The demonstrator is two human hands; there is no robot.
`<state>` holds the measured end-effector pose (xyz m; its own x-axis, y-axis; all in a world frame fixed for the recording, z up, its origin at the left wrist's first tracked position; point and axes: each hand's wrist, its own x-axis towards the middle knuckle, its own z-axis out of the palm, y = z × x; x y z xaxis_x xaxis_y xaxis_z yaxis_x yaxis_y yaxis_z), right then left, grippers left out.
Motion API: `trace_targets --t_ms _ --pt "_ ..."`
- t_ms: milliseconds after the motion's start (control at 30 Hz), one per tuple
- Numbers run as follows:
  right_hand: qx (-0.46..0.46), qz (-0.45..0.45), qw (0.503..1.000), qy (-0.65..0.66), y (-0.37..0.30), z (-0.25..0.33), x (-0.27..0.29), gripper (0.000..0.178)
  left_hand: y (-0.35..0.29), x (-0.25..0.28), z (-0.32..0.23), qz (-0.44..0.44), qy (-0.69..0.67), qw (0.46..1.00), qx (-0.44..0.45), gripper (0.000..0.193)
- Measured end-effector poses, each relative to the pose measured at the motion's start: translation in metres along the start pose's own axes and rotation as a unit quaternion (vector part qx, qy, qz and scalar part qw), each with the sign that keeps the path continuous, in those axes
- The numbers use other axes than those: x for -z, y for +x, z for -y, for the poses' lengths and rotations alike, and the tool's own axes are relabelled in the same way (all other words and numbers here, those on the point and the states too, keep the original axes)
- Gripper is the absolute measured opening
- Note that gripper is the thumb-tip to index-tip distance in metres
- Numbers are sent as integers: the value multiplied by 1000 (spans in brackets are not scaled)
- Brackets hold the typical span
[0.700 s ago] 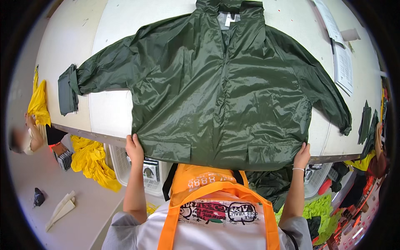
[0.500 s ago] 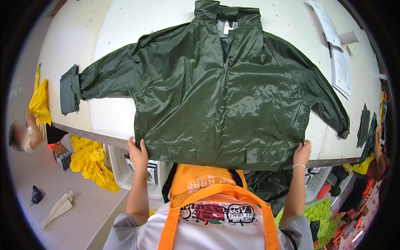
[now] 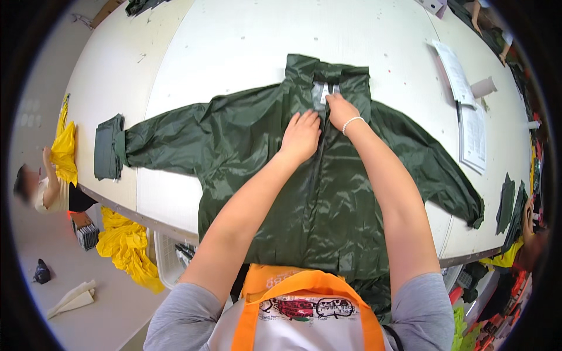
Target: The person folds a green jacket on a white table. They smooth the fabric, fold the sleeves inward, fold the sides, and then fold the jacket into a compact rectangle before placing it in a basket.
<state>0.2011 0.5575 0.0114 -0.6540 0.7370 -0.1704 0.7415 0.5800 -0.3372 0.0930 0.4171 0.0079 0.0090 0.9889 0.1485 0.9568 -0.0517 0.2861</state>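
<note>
Head view showed a dark green jacket lying front up and spread flat on the white desk, sleeves stretched out to either side and its hem hanging a little over the near edge. A moment earlier both hands had gripped the hem at the desk's near edge; now they had let go of it and reached up the middle of the garment, which lay farther onto the desk than before. That suggested the pulling and squaring was over and the work had moved to the front closure and collar. The left hand lay palm down on the chest just left of the centre line, its fingers loosely spread and pressing the fabric flat, holding nothing. The right hand, a bead bracelet at its wrist, rested just beside it at the neck opening, fingers drawn together at the pale label inside the collar; whether they pinched the label or only touched it could not be told. A folded dark green piece sat at the end of the left sleeve, touching the cuff. Papers lay well apart at the far right. Below the desk's near edge stood a white basket, its contents too small to tell, with yellow cloth heaped on the floor beside it.
</note>
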Motion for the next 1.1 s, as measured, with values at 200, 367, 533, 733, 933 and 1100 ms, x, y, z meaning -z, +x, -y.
trace_targets --t_ms 200,367,533,733,933,1100 --pt "89 117 987 67 14 -15 47 19 -16 -10 25 14 -65 998 10 47" --pt "96 -100 955 263 -31 -5 41 28 12 -11 15 21 -48 999 2 32" --pt "206 -165 957 119 -79 46 -5 27 25 2 46 -180 -406 888 120 26" --pt "124 2 987 -101 -95 66 1 23 -11 9 41 -139 -131 980 64 28" --pt "126 55 985 -101 -84 51 0 16 -18 -11 43 -84 -91 988 88 37" --pt "179 0 980 -85 -64 49 14 5 -19 -13 47 -133 -166 972 103 32"
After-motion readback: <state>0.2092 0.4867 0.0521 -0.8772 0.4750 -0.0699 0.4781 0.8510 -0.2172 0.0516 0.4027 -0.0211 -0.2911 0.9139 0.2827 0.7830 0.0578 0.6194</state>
